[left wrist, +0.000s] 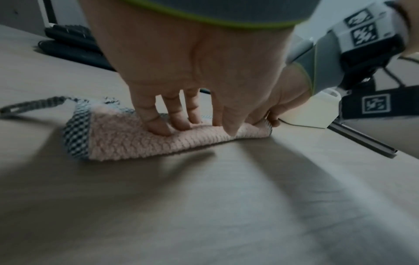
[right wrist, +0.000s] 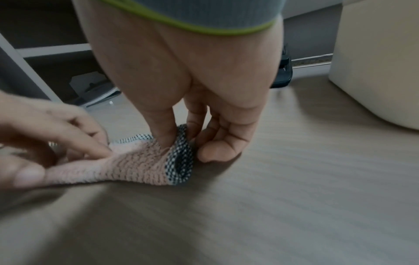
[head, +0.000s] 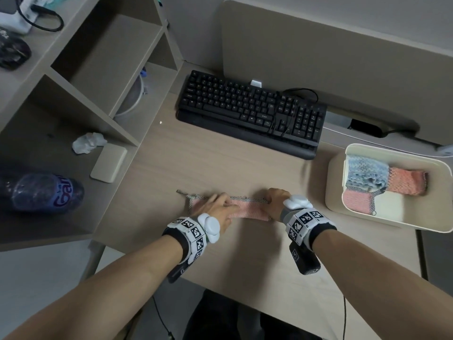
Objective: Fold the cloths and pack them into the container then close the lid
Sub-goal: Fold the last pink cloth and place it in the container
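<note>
A pink cloth [head: 247,210] with black-and-white checked trim lies folded into a narrow strip on the wooden desk [head: 220,163]. My left hand [head: 218,208] presses its fingers flat on the strip's left half [left wrist: 136,143]. My right hand [head: 275,200] pinches the strip's right end [right wrist: 140,165] between thumb and index finger at the checked trim. The cream container [head: 397,149] stands open at the right. It holds a folded blue cloth [head: 365,173], an orange one [head: 407,180] and a pink one [head: 356,201]. The container's side shows in the right wrist view [right wrist: 374,62].
A black keyboard [head: 250,111] lies behind the cloth. A shelf unit [head: 103,77] stands at the left, with a crumpled tissue [head: 88,143], a flat beige rounded panel [head: 109,163] and a dark bottle [head: 44,192]. The desk's front edge runs just below my wrists.
</note>
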Available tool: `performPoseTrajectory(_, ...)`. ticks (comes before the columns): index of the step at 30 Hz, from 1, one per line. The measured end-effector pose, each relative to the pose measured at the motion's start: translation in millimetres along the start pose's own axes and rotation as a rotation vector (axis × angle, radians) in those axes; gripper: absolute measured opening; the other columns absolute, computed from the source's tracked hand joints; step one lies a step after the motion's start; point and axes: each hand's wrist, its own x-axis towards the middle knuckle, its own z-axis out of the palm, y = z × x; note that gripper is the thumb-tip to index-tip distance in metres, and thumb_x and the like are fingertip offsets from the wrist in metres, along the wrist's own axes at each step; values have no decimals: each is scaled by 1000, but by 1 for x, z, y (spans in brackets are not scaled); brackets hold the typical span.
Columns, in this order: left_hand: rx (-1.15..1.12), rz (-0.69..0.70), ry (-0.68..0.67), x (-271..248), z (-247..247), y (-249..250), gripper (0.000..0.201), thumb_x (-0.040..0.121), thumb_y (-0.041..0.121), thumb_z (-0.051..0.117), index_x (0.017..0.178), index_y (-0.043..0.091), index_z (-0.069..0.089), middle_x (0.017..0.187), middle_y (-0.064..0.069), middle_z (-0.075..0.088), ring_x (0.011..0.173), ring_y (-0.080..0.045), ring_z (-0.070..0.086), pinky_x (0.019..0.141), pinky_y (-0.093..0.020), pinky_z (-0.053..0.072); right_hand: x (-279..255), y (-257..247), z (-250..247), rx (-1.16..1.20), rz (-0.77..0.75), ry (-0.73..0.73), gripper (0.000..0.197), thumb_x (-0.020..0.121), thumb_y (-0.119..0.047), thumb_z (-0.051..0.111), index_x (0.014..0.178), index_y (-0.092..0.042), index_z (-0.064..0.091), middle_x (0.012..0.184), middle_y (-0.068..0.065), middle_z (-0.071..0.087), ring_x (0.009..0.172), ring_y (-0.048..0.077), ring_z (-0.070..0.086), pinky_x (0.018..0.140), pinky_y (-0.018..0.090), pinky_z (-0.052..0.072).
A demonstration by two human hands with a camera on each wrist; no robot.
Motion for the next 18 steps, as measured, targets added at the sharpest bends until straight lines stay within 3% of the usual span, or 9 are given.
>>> performPoseTrajectory(4, 40, 8, -19, 0, 1, -2, 48, 83, 26, 53, 130, 34, 47, 128, 3, 41, 111, -20, 43, 90, -33, 46, -5, -6, -4, 61, 4, -1, 36, 87, -31, 66, 117, -11, 59, 113, 12, 64, 92, 25, 59, 71, 26, 38)
performPoseTrajectory(6, -68, -26, 37, -4, -1, -1, 50, 82, 22, 52, 130, 33, 50, 133, 6, 44, 116, -19, 46, 94, -30, 44, -10, -15, -7, 144, 11, 31, 28, 85, -26, 65, 111, -17, 57, 107, 9, 63, 82, 22, 56, 57, 24, 39)
performPoseTrajectory(9, -303, -175, 151, -15, -11, -11, 45, 84, 10, 54, 128, 20, 56, 128, -3, 54, 115, -23, 53, 97, -28, 43, -15, -34, -6, 231, -35, 84, 19, 82, -17, 60, 99, -23, 53, 93, 8, 62, 68, 24, 61, 46, 27, 47)
performPoseTrajectory(11, -389, -285, 244, -23, -16, -27, 35, 84, 7, 56, 118, 11, 61, 116, -11, 60, 104, -28, 59, 93, -33, 47, -21, -52, -6, 233, -88, 57, 19, 84, -18, 57, 102, -21, 51, 88, 7, 62, 56, 25, 60, 43, 29, 47)
performPoseTrajectory(15, -625, -496, 314, -38, -14, -62, 14, 85, 5, 58, 97, 7, 65, 91, -11, 69, 82, -26, 63, 73, -32, 53, -28, -93, 3, 254, -167, -5, 31, 81, -29, 60, 110, -24, 48, 90, 10, 68, 56, 27, 64, 55, 37, 57)
performPoseTrajectory(18, -817, -577, 393, -44, -14, -77, 13, 85, -2, 56, 93, 0, 66, 90, -19, 68, 81, -25, 62, 57, -18, 49, -28, -124, 16, 239, -194, -34, 39, 79, -35, 63, 114, -26, 50, 99, 7, 67, 82, 28, 67, 76, 41, 58)
